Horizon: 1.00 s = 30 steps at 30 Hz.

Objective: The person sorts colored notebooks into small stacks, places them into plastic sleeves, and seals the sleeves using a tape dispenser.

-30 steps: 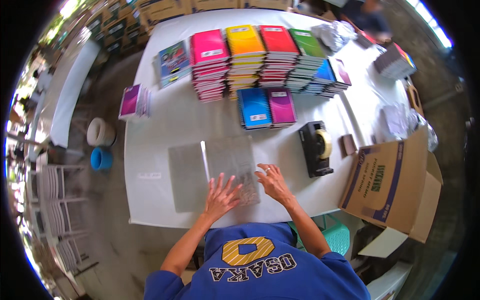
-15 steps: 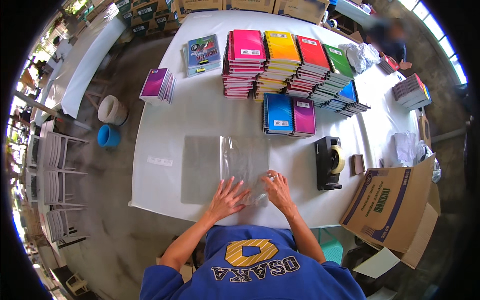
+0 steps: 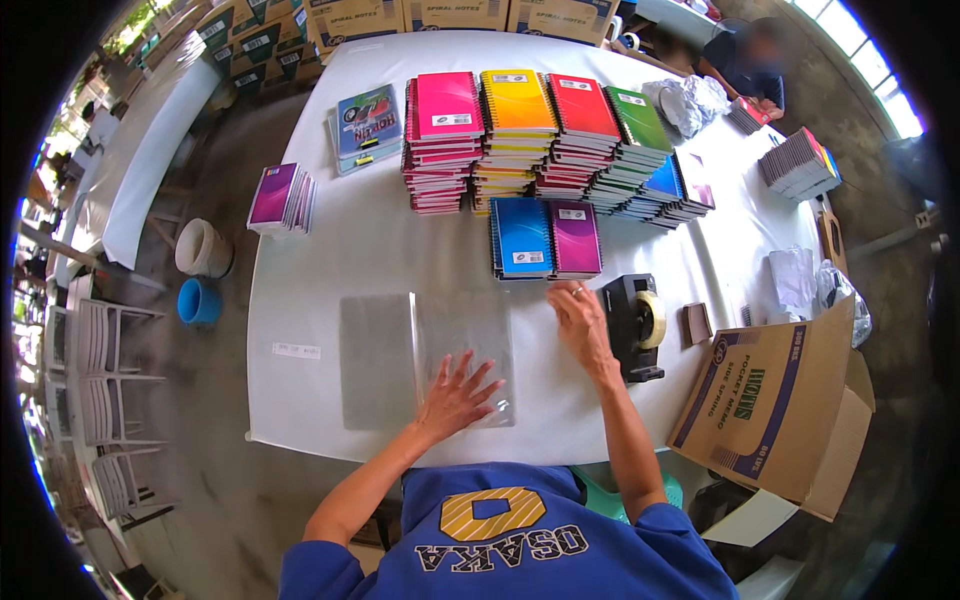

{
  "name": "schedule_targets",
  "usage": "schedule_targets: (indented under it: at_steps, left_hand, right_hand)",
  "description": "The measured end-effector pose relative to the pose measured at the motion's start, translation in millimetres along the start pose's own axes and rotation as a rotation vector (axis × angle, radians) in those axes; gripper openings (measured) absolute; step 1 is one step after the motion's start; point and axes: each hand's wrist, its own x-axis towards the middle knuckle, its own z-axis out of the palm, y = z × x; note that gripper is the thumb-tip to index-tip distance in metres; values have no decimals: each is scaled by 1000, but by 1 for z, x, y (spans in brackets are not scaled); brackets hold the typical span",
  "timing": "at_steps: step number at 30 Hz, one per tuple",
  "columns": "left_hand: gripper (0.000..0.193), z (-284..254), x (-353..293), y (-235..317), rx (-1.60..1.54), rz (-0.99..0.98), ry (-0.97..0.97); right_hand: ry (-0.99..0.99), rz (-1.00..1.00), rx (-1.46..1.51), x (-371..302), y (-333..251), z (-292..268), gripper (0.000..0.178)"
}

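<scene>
My left hand (image 3: 458,397) lies flat with fingers spread, pressing on the right part of a clear plastic sheet (image 3: 465,325). The sheet's left part (image 3: 377,360) looks greyer, and a crease or edge runs between the two. My right hand (image 3: 583,325) is off the sheet, between it and the black tape dispenser (image 3: 632,330). Its fingers are bent together, and anything in them is hidden. Just beyond the fingertips are a blue spiral notebook (image 3: 522,238) and a purple one (image 3: 575,240), each topping a short stack.
Tall stacks of pink (image 3: 447,105), yellow (image 3: 518,103), red (image 3: 582,107) and green notebooks (image 3: 638,120) stand at the back. Small purple notebooks (image 3: 275,195) and packed plastic covers (image 3: 367,125) are at left. An open carton (image 3: 750,400) stands at right. Another person (image 3: 745,65) sits far right.
My right hand has left the sheet's right edge and moved away from me, towards the notebooks. My left hand stays on the sheet, now lying flatter. The view has shifted slightly.
</scene>
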Motion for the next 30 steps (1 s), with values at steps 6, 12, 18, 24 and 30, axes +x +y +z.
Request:
schedule_targets:
  at_steps: [6, 12, 18, 24, 30]
  left_hand:
    - [72, 24, -15, 13, -43, -22, -20]
    - [63, 2, 24, 3, -123, -207, 21]
    - [59, -25, 60, -39, -328, -441, 284]
    - [56, -56, 103, -46, -593, -501, 373]
    - [52, -77, 161, -31, -739, -440, 376]
  right_hand:
    - [-48, -22, 84, -18, -21, 23, 17]
    - [144, -92, -40, 23, 3, 35, 28]
    - [436, -61, -80, 73, 45, -5, 31]
    - [561, 166, -426, 116, 167, -85, 32]
    - [206, 80, -533, 119, 216, -84, 27]
